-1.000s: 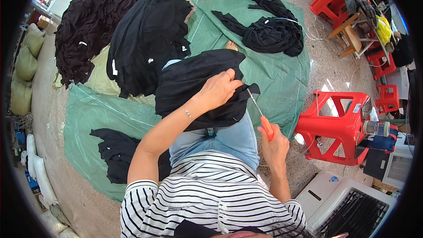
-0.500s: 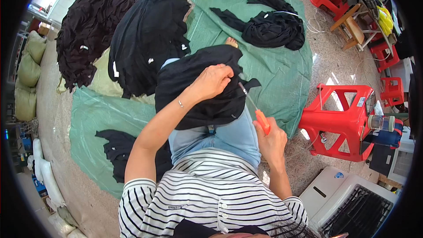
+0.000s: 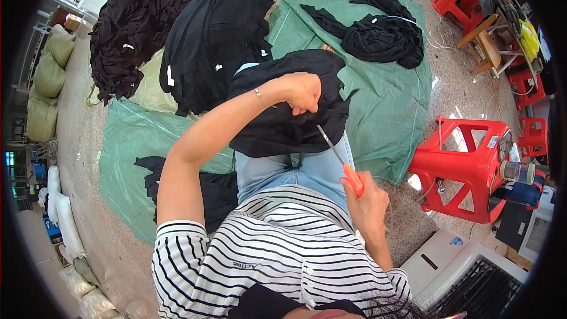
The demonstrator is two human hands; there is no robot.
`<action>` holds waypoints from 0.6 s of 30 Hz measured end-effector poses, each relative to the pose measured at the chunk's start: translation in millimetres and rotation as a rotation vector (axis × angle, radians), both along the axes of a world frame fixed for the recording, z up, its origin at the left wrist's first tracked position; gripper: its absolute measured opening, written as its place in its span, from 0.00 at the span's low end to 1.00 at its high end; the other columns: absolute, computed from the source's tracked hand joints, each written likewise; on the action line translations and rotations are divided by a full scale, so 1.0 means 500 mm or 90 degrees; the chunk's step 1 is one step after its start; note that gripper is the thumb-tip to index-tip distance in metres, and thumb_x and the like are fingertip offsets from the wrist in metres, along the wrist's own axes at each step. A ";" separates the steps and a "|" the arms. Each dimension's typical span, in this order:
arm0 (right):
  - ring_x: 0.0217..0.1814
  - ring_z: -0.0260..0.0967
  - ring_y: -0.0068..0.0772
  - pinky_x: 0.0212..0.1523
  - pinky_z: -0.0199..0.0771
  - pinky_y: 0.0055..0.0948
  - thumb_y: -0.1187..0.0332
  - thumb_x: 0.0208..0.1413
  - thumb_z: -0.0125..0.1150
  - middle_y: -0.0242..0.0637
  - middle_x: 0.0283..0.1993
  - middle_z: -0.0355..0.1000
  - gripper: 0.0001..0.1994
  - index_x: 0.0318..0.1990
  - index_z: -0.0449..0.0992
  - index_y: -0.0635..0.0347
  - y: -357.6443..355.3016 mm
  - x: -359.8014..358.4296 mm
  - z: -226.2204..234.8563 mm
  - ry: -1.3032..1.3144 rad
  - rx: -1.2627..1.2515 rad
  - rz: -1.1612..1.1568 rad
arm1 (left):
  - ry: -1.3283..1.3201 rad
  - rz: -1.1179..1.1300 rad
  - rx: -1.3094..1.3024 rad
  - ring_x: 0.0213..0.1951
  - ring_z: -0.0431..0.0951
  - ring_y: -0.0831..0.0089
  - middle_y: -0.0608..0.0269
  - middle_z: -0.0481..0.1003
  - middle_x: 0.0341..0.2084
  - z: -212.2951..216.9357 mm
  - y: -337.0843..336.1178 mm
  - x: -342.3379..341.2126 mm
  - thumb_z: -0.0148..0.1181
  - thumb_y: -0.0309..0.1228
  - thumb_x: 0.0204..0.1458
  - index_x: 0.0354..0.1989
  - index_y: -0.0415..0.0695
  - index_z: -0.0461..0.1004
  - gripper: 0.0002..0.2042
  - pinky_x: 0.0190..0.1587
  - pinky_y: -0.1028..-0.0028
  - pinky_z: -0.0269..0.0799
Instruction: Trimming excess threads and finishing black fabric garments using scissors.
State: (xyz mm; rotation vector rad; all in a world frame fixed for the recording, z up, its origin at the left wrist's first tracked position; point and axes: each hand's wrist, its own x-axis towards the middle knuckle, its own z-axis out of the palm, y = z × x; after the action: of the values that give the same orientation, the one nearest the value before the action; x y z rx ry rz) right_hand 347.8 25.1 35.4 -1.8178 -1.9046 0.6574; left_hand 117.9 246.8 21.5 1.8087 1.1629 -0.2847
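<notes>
Currently, head view: a black cloth (image 3: 260,133) lies across the jeans (image 3: 322,168), in front of the body.
Left hand (image 3: 301,93): over the cloth, fingers curled together; whether a fold is pinched between them cannot be told.
Right hand (image 3: 368,202): closed around the orange handle of a tool (image 3: 354,179), near and right of the cloth.
Tool axis: slants from the handle, near right, to the tip, far left.
Tool tip: over the cloth's right part, just beside the left fingers on their near right, apart from them; contact with the cloth cannot be told.
Nearer hand: left; the right sits clear of the cloth.
Surroundings: green sheet (image 3: 390,118) below, black pile (image 3: 215,35) far left, red stool (image 3: 455,164) right.
</notes>
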 end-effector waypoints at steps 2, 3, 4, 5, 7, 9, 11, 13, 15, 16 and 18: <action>0.24 0.73 0.56 0.22 0.69 0.47 0.58 0.54 0.68 0.46 0.27 0.75 0.15 0.35 0.71 0.58 -0.005 0.000 -0.005 -0.016 -0.014 0.008 | 0.001 0.019 -0.006 0.20 0.81 0.73 0.58 0.78 0.16 -0.009 0.006 -0.003 0.62 0.28 0.44 0.23 0.35 0.77 0.07 0.26 0.74 0.74; 0.24 0.73 0.56 0.22 0.69 0.47 0.58 0.54 0.68 0.46 0.27 0.75 0.15 0.35 0.71 0.58 -0.006 -0.002 -0.005 -0.014 -0.012 0.006 | -0.014 0.059 -0.034 0.20 0.80 0.73 0.59 0.77 0.16 -0.015 0.005 -0.009 0.62 0.27 0.44 0.23 0.35 0.77 0.07 0.25 0.74 0.73; 0.24 0.73 0.56 0.22 0.69 0.47 0.57 0.54 0.68 0.46 0.26 0.75 0.15 0.34 0.71 0.58 -0.007 -0.004 -0.004 -0.009 -0.012 0.004 | -0.029 0.100 -0.061 0.20 0.80 0.73 0.60 0.76 0.15 -0.021 0.005 -0.014 0.62 0.26 0.44 0.22 0.36 0.76 0.06 0.24 0.75 0.72; 0.23 0.73 0.56 0.22 0.69 0.48 0.57 0.54 0.68 0.46 0.25 0.75 0.15 0.34 0.70 0.58 -0.007 -0.005 -0.004 -0.003 -0.011 0.002 | -0.027 0.098 -0.059 0.20 0.80 0.73 0.60 0.76 0.15 -0.027 0.006 -0.018 0.62 0.26 0.44 0.22 0.36 0.76 0.06 0.24 0.75 0.72; 0.23 0.73 0.57 0.22 0.68 0.47 0.56 0.55 0.67 0.48 0.23 0.73 0.15 0.33 0.71 0.58 -0.004 -0.007 -0.006 -0.007 -0.015 0.002 | -0.086 0.130 -0.083 0.19 0.77 0.76 0.63 0.74 0.15 -0.039 0.006 -0.026 0.62 0.26 0.44 0.22 0.36 0.75 0.06 0.23 0.75 0.72; 0.23 0.72 0.58 0.22 0.68 0.47 0.56 0.55 0.67 0.50 0.21 0.72 0.16 0.33 0.72 0.58 0.000 -0.009 -0.011 -0.010 -0.018 0.004 | -0.095 0.138 -0.081 0.19 0.75 0.76 0.64 0.73 0.15 -0.045 0.005 -0.031 0.63 0.27 0.44 0.22 0.36 0.75 0.07 0.23 0.75 0.72; 0.23 0.72 0.58 0.22 0.67 0.47 0.55 0.55 0.67 0.50 0.20 0.72 0.16 0.32 0.71 0.58 0.004 -0.008 -0.018 -0.003 -0.014 0.006 | -0.104 0.147 -0.078 0.19 0.74 0.77 0.64 0.72 0.15 -0.046 0.003 -0.030 0.63 0.27 0.44 0.22 0.35 0.75 0.07 0.23 0.75 0.72; 0.23 0.72 0.58 0.23 0.68 0.47 0.56 0.55 0.67 0.49 0.21 0.73 0.16 0.33 0.72 0.58 0.006 -0.006 -0.014 -0.007 -0.029 0.005 | -0.100 0.154 -0.074 0.19 0.73 0.78 0.65 0.72 0.16 -0.040 -0.001 -0.026 0.63 0.27 0.45 0.23 0.36 0.76 0.07 0.23 0.75 0.72; 0.24 0.73 0.58 0.24 0.69 0.46 0.56 0.55 0.67 0.49 0.22 0.73 0.15 0.34 0.73 0.58 0.006 -0.004 -0.012 -0.012 -0.044 0.003 | -0.116 0.172 -0.104 0.20 0.73 0.78 0.65 0.73 0.17 -0.039 -0.001 -0.022 0.63 0.27 0.46 0.24 0.36 0.76 0.07 0.23 0.75 0.72; 0.26 0.73 0.57 0.24 0.69 0.47 0.57 0.55 0.67 0.48 0.27 0.75 0.14 0.36 0.73 0.58 0.006 0.000 -0.012 0.003 -0.021 -0.003 | -0.131 0.191 -0.134 0.20 0.73 0.78 0.64 0.74 0.18 -0.038 -0.002 -0.019 0.63 0.27 0.47 0.25 0.36 0.76 0.06 0.24 0.75 0.72; 0.27 0.74 0.55 0.24 0.70 0.47 0.58 0.55 0.67 0.46 0.31 0.76 0.14 0.37 0.73 0.58 0.006 0.010 -0.014 0.015 0.002 -0.014 | -0.160 0.183 -0.140 0.21 0.74 0.79 0.65 0.74 0.19 -0.039 -0.014 -0.007 0.62 0.28 0.48 0.26 0.36 0.76 0.06 0.25 0.76 0.72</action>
State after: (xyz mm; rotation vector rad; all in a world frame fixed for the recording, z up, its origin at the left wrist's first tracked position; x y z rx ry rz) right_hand 352.6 28.3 28.4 -1.8191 -1.8667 0.6653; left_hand 114.5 239.7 2.1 1.4191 1.1454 -0.0153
